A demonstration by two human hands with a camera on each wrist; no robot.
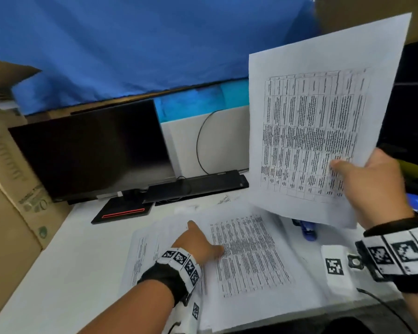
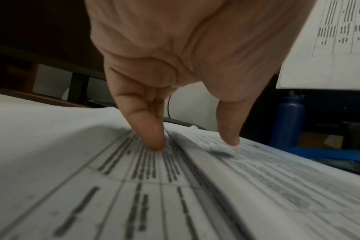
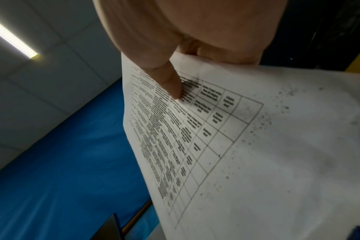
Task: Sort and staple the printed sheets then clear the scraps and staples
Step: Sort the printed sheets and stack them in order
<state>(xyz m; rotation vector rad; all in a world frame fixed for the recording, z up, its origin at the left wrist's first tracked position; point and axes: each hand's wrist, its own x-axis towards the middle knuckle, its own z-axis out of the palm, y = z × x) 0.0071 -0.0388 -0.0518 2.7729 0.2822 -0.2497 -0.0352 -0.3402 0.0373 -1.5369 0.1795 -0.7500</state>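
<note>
My right hand (image 1: 362,179) holds a printed sheet with a table (image 1: 319,121) up in the air at the right, thumb on the printed face (image 3: 170,84) and fingers behind it. More printed sheets (image 1: 246,256) lie spread on the white desk below. My left hand (image 1: 198,242) rests on them with straight fingers, and its fingertips (image 2: 154,139) press the paper. A blue stapler (image 1: 307,230) lies on the desk under the raised sheet, partly hidden by it.
A dark monitor (image 1: 89,150) on its stand sits at the back left, with a black dock (image 1: 196,186) and cable beside it. Cardboard boxes (image 1: 7,189) line the left edge. A white tagged block (image 1: 336,263) lies at the right. A blue bottle (image 2: 288,120) stands beyond the papers.
</note>
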